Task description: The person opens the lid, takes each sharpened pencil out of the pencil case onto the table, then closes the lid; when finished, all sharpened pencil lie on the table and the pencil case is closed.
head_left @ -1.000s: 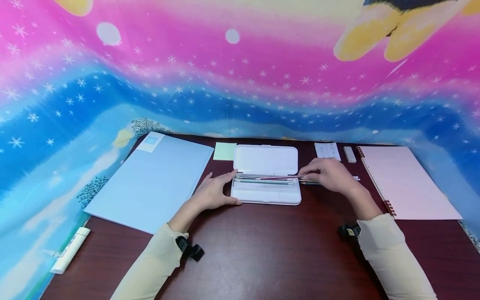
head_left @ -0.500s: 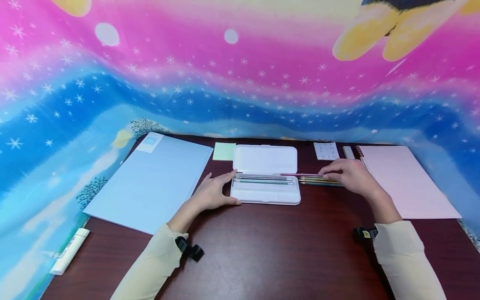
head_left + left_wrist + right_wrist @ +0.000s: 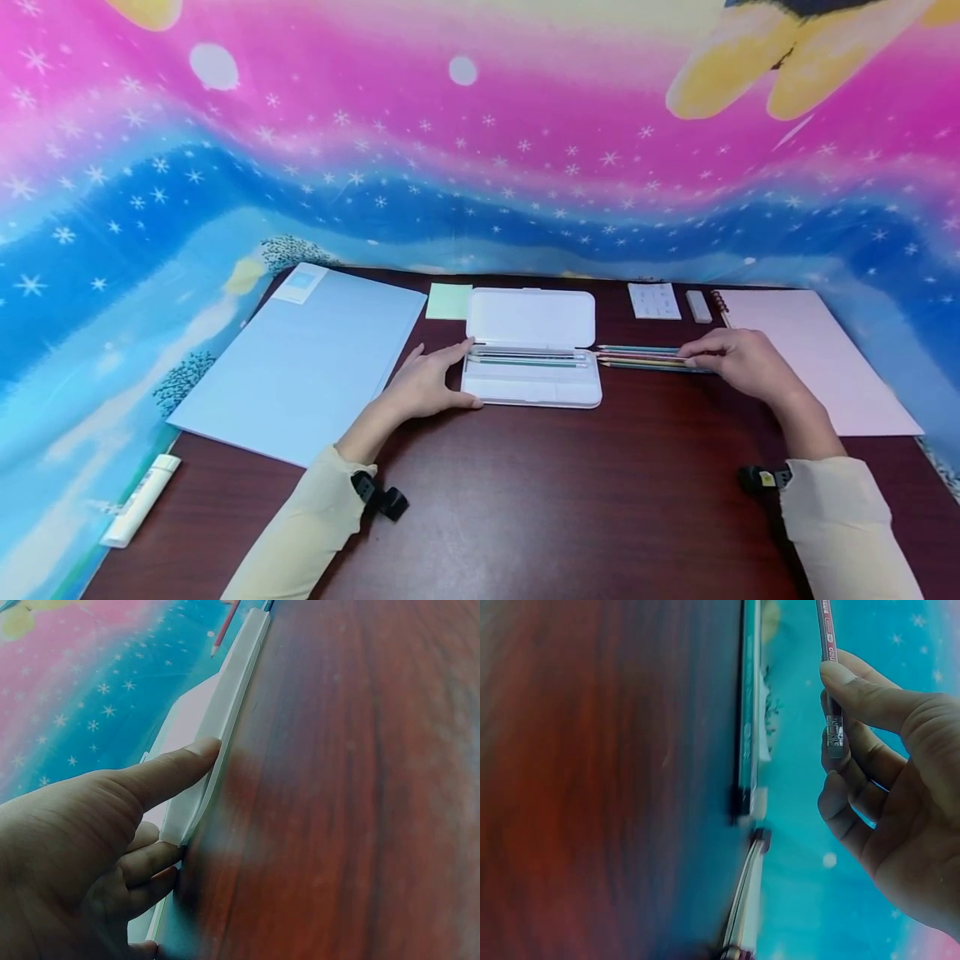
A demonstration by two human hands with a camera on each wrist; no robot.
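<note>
A red pencil point(image 3: 827, 630) is level just off the right end of the white pencil case point(image 3: 525, 393), its sharpened point facing the case; whether the two touch cannot be told. The right hand point(image 3: 738, 360) pinches it near its blunt end between thumb and index finger, the other fingers loosely bent. More colored pencils point(image 3: 637, 366) lie on the table right of the case, points toward it. The case is open, its lid point(image 3: 530, 318) laid back on the far side, with several pencils point(image 3: 528, 364) lengthwise in its rear compartment. The left hand point(image 3: 422, 385) holds the case's left end, thumb on the front edge and fingers bent about the end. Beyond the case's back left corner is a pale green paper pad point(image 3: 448, 302); farther left lie a light blue folder point(image 3: 315, 358) and a white tube point(image 3: 141, 502). Behind and to the right of the case are a printed slip point(image 3: 655, 301), an eraser point(image 3: 699, 307) and a pink spiral notebook point(image 3: 840, 358).
</note>
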